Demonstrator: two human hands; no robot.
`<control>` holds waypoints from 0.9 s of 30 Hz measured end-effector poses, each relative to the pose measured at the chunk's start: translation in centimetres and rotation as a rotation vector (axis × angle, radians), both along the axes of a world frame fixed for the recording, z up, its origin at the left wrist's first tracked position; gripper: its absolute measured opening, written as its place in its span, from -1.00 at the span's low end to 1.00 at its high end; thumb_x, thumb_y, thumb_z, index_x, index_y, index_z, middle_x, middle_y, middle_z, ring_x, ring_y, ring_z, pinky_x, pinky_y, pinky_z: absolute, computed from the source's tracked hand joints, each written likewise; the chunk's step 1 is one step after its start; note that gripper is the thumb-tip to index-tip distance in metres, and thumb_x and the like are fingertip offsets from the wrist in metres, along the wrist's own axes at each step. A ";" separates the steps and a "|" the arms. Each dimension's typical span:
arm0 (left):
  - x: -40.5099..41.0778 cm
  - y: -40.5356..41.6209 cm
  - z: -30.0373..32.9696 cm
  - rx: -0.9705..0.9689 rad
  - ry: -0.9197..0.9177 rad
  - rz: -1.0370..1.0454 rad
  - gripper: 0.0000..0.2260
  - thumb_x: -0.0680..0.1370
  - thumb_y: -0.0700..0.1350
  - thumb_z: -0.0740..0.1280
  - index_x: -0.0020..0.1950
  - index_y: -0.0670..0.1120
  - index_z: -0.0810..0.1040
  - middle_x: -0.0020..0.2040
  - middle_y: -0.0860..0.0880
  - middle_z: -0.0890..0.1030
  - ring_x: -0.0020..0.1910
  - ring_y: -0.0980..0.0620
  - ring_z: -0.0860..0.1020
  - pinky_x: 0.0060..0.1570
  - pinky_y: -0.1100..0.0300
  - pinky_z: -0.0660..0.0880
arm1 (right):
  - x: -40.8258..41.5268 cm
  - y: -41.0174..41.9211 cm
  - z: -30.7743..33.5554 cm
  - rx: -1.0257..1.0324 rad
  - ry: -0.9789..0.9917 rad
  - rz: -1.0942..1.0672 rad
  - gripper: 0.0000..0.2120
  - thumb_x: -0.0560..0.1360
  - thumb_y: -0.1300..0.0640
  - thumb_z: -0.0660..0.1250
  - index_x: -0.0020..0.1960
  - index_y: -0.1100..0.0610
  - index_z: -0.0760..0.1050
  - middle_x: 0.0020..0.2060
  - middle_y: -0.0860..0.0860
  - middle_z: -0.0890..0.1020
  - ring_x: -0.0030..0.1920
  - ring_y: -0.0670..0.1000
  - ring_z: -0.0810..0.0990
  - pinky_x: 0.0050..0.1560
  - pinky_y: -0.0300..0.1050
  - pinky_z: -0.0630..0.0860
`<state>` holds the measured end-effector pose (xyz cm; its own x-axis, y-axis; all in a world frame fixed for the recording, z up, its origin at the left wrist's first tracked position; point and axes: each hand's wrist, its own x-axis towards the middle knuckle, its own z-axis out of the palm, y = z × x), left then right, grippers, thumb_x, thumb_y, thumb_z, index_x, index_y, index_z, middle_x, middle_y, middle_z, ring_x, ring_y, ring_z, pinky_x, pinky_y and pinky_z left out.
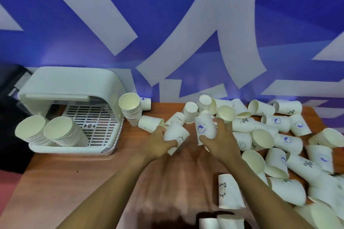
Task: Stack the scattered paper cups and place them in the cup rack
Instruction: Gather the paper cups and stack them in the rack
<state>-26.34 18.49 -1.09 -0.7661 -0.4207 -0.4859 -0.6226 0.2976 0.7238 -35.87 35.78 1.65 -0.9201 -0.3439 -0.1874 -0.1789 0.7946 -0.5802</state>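
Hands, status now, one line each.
Left hand: closed around a paper cup.
Right hand: closed around a blue-logo cup.

Event or café counter, blue lettered backdrop (186, 14), cup rack (74, 113)

You have a reddish-brown wood-grain worktop (55, 182) under everything. The wall behind (167, 14) is deep blue with broad pale grey-white slanted strokes across it. The rounded plastic cup rack (70, 83) is pale mint-white, and its slotted floor grid (96, 122) is white with dark gaps. The stacked paper cups inside the rack (61, 132) show cream-white interiors. The white paper cup in your left hand (176, 135) carries a thin black line drawing. The white paper cup in your right hand (204, 128) bears a round blue-purple emblem. The scattered white paper cups (288, 147) carry blue emblems, black percent signs, or a smiley face.
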 end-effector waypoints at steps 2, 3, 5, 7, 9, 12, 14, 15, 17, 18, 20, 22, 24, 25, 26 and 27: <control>1.5 -0.1 1.0 0.026 0.036 0.020 -0.48 0.47 -0.09 0.41 0.32 -0.08 0.23 0.12 -0.03 0.42 0.05 0.01 0.44 -0.23 0.29 0.35 | 0.5 0.3 0.8 -0.003 0.015 0.012 -0.31 0.36 -0.05 0.42 0.40 0.03 0.23 0.27 0.09 0.34 0.19 0.16 0.47 0.06 0.00 0.44; 2.4 -0.3 1.4 0.027 0.063 0.020 -0.43 0.46 -0.12 0.41 0.35 -0.07 0.18 0.14 -0.04 0.41 0.06 0.01 0.43 -0.22 0.28 0.36 | 0.9 0.2 1.2 0.000 0.015 0.015 -0.31 0.37 -0.06 0.41 0.41 0.02 0.22 0.26 0.10 0.34 0.19 0.16 0.47 0.08 0.01 0.44; 4.0 -0.8 2.1 0.028 0.111 0.032 -0.34 0.39 -0.12 0.46 0.38 -0.02 0.16 0.19 -0.03 0.40 0.11 0.01 0.44 -0.07 0.20 0.45 | 1.6 -0.1 1.8 -0.007 0.016 0.025 -0.32 0.37 -0.07 0.40 0.41 0.00 0.22 0.24 0.08 0.36 0.20 0.14 0.46 0.12 0.02 0.45; 5.6 -1.3 2.7 -0.017 0.138 0.054 -0.26 0.26 -0.01 0.48 0.35 0.02 0.23 0.22 -0.01 0.40 0.15 0.02 0.45 0.05 0.10 0.51 | 2.4 -0.5 2.1 -0.038 0.023 0.054 -0.32 0.36 -0.07 0.41 0.40 -0.01 0.23 0.21 0.07 0.39 0.19 0.12 0.45 0.14 0.02 0.45; 7.0 -1.8 3.0 -0.050 0.152 0.072 -0.24 0.16 0.04 0.46 0.33 0.02 0.28 0.21 0.02 0.41 0.16 0.04 0.46 0.06 0.09 0.52 | 3.4 -1.0 2.2 -0.058 0.022 0.088 -0.31 0.35 -0.07 0.42 0.40 -0.01 0.23 0.21 0.06 0.41 0.21 0.11 0.43 0.19 0.01 0.42; 9.1 -2.4 3.6 -0.021 0.196 0.095 -0.29 0.18 -0.01 0.46 0.29 -0.01 0.31 0.16 0.06 0.47 0.15 0.06 0.50 0.06 0.13 0.53 | 5.1 -2.1 2.2 -0.072 0.008 0.117 -0.29 0.35 -0.04 0.45 0.41 0.02 0.24 0.24 0.05 0.42 0.25 0.10 0.41 0.22 0.00 0.40; 10.6 -2.7 4.0 0.000 0.209 0.118 -0.38 0.30 -0.15 0.48 0.25 0.01 0.23 0.15 0.09 0.41 0.10 0.12 0.46 -0.04 0.27 0.46 | 6.2 -2.9 2.3 -0.102 -0.001 0.132 -0.31 0.35 0.01 0.46 0.40 0.05 0.25 0.23 0.04 0.44 0.24 0.07 0.43 0.18 -0.10 0.38; 11.3 -3.0 4.2 0.012 0.225 0.123 -0.37 0.34 -0.21 0.47 0.25 0.05 0.18 0.15 0.08 0.39 0.07 0.14 0.44 -0.09 0.30 0.43 | 6.7 -3.3 2.5 -0.113 -0.005 0.138 -0.32 0.35 0.04 0.46 0.39 0.06 0.26 0.22 0.04 0.46 0.23 0.05 0.44 0.16 -0.14 0.37; 12.8 -3.8 4.2 0.031 0.260 0.133 -0.34 0.38 -0.26 0.46 0.26 0.10 0.12 0.16 0.03 0.39 0.03 0.14 0.45 -0.15 0.31 0.43 | 7.6 -4.2 3.0 -0.123 -0.009 0.148 -0.34 0.33 0.06 0.46 0.36 0.07 0.28 0.20 0.05 0.50 0.19 0.04 0.48 0.08 -0.18 0.38; 13.5 -4.2 4.4 0.050 0.276 0.130 -0.32 0.38 -0.26 0.46 0.27 0.13 0.11 0.15 0.02 0.40 0.01 0.15 0.46 -0.19 0.34 0.43 | 8.0 -4.8 3.3 -0.126 -0.002 0.144 -0.35 0.32 0.06 0.46 0.35 0.08 0.30 0.18 0.05 0.52 0.17 0.04 0.49 0.04 -0.19 0.38; 14.7 -5.4 4.9 0.097 0.293 0.142 -0.31 0.39 -0.22 0.48 0.28 0.15 0.11 0.13 0.05 0.43 0.00 0.17 0.47 -0.23 0.37 0.42 | 8.9 -6.2 4.1 -0.136 0.031 0.127 -0.35 0.29 0.04 0.48 0.32 0.09 0.34 0.14 0.04 0.53 0.13 0.03 0.50 0.00 -0.20 0.38; 15.8 -6.5 5.6 0.131 0.318 0.170 -0.32 0.39 -0.11 0.52 0.31 0.13 0.13 0.13 0.07 0.46 0.03 0.19 0.48 -0.20 0.35 0.43 | 10.0 -7.8 4.8 -0.139 0.062 0.121 -0.37 0.26 0.02 0.50 0.27 0.09 0.37 0.11 0.03 0.53 0.04 0.00 0.49 -0.04 -0.21 0.38; 17.1 -7.7 6.3 0.148 0.347 0.186 -0.37 0.42 0.00 0.49 0.33 0.09 0.18 0.12 0.09 0.49 0.04 0.21 0.50 -0.16 0.34 0.44 | 11.6 -9.4 5.3 -0.116 0.075 0.138 -0.44 0.26 0.02 0.50 0.19 0.07 0.39 0.05 0.01 0.53 -0.04 -0.04 0.47 -0.10 -0.21 0.37; 17.8 -8.3 6.5 0.152 0.355 0.181 -0.40 0.42 0.03 0.48 0.32 0.09 0.20 0.12 0.10 0.50 0.03 0.22 0.50 -0.15 0.34 0.44 | 12.5 -10.1 5.5 -0.095 0.076 0.153 -0.48 0.26 0.01 0.49 0.15 0.06 0.41 0.03 -0.01 0.54 -0.06 -0.04 0.48 -0.13 -0.20 0.38; 18.6 -8.9 6.6 0.155 0.357 0.170 -0.42 0.41 0.08 0.49 0.29 0.10 0.23 0.12 0.10 0.51 0.04 0.22 0.50 -0.13 0.32 0.44 | 13.4 -10.9 5.6 -0.073 0.077 0.168 -0.52 0.27 0.00 0.47 0.13 0.03 0.41 0.02 -0.02 0.54 -0.07 -0.04 0.50 -0.15 -0.18 0.41; 19.4 -9.7 6.6 0.140 0.354 0.157 -0.42 0.35 0.15 0.50 0.24 0.12 0.28 0.12 0.09 0.51 0.05 0.19 0.51 -0.09 0.29 0.46 | 14.4 -11.5 5.7 -0.055 0.075 0.181 -0.55 0.28 -0.02 0.45 0.12 0.01 0.41 0.02 -0.05 0.54 -0.05 -0.03 0.51 -0.13 -0.14 0.46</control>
